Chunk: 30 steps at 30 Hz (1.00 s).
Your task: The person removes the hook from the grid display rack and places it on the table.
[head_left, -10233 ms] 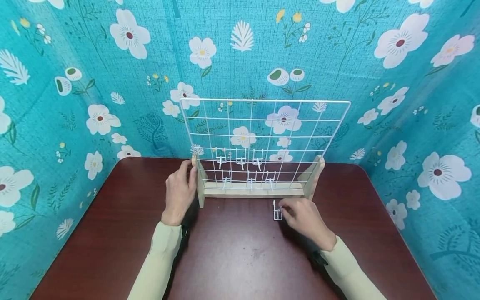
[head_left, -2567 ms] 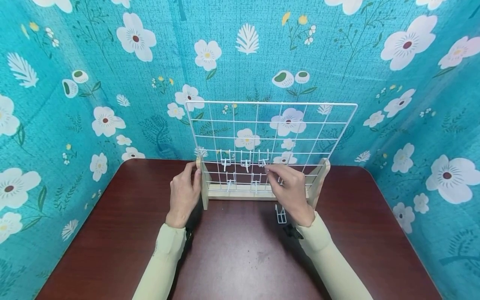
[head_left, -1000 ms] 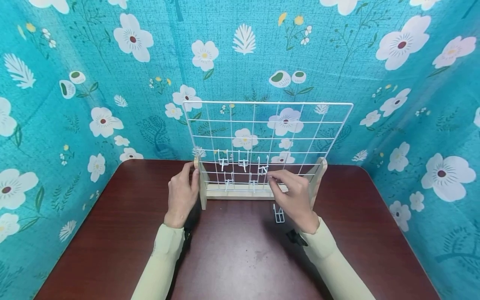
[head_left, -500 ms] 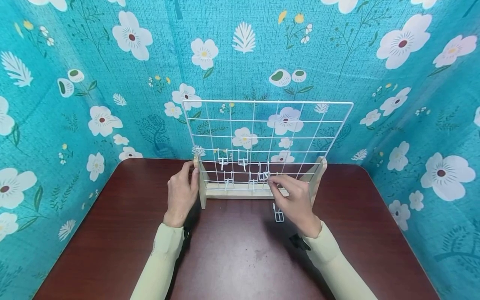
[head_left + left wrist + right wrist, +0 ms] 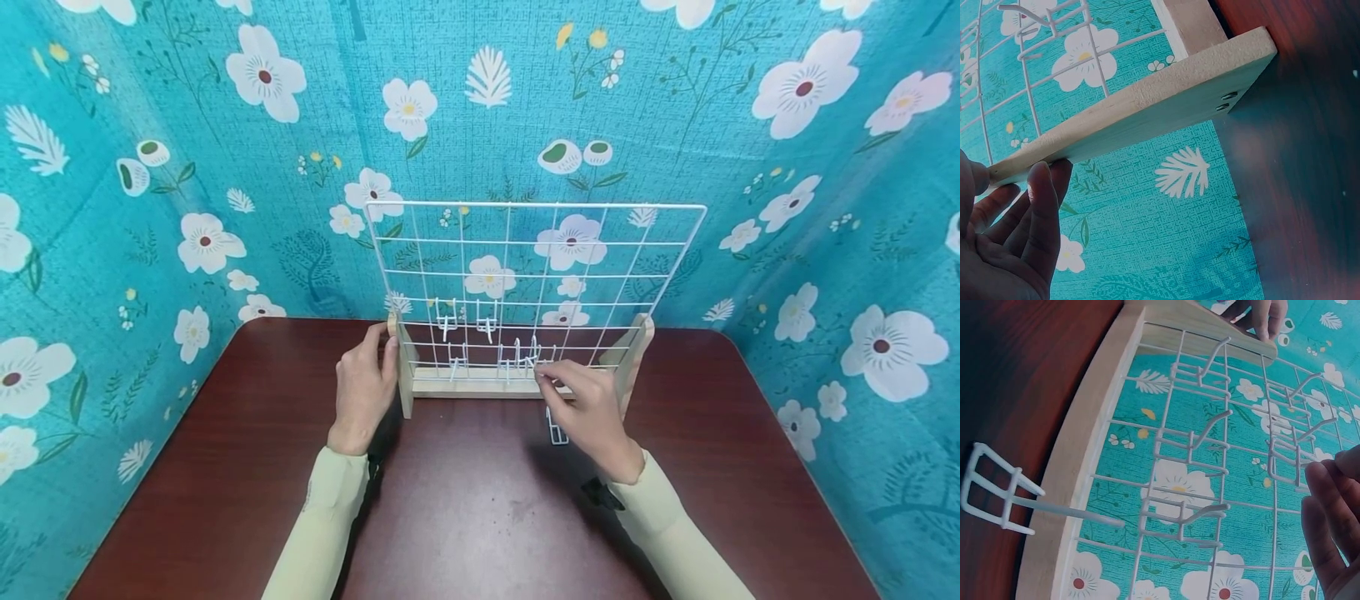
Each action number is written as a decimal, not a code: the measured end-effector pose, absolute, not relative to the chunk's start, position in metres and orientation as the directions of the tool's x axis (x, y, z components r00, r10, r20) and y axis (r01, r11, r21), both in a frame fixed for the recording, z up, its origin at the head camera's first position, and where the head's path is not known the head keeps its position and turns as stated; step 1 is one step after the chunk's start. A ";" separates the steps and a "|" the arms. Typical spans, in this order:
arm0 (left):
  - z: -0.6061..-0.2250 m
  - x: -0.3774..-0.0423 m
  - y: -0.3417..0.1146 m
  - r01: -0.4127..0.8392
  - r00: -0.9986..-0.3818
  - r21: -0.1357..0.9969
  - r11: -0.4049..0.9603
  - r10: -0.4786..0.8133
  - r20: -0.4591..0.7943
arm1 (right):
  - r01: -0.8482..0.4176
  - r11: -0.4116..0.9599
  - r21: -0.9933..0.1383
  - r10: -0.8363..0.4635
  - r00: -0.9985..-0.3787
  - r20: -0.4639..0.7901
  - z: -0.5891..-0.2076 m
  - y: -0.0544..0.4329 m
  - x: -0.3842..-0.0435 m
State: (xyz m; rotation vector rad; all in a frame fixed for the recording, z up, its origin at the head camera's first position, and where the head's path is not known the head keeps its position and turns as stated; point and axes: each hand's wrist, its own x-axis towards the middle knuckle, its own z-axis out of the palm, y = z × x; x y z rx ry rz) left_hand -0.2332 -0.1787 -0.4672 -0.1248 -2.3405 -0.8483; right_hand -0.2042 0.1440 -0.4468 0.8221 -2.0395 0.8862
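A white wire grid rack (image 5: 508,242) stands upright in wooden end supports. My left hand (image 5: 363,383) grips the left end support (image 5: 401,375), thumb and fingers on either side of its edge in the left wrist view. My right hand (image 5: 588,408) pinches a white wire hook (image 5: 1298,465) by its prong, in front of the grid near the lower row in the head view. Two hooks hang in the upper row, one of them the left hook (image 5: 447,323). Below them hangs a lower row, including a left hook (image 5: 456,364) and a right hook (image 5: 1182,519) partly hidden in the head view.
Another wire hook (image 5: 557,433) lies loose on the dark red tabletop (image 5: 465,500), under my right hand. A wooden crossbar (image 5: 465,387) joins the rack's supports at the bottom. A turquoise flowered cloth (image 5: 300,167) encloses the back and sides.
My right hand has gone from the loose hook to the upper row's right hook, which is off its place and has moved down toward the lower row. My left hand has stayed put.
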 end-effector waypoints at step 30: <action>-0.466 -0.233 -0.178 0.293 -0.790 0.545 0.786 -0.122 0.601 | -0.739 0.545 -0.395 -0.277 -0.604 0.748 -0.462 0.149 -0.194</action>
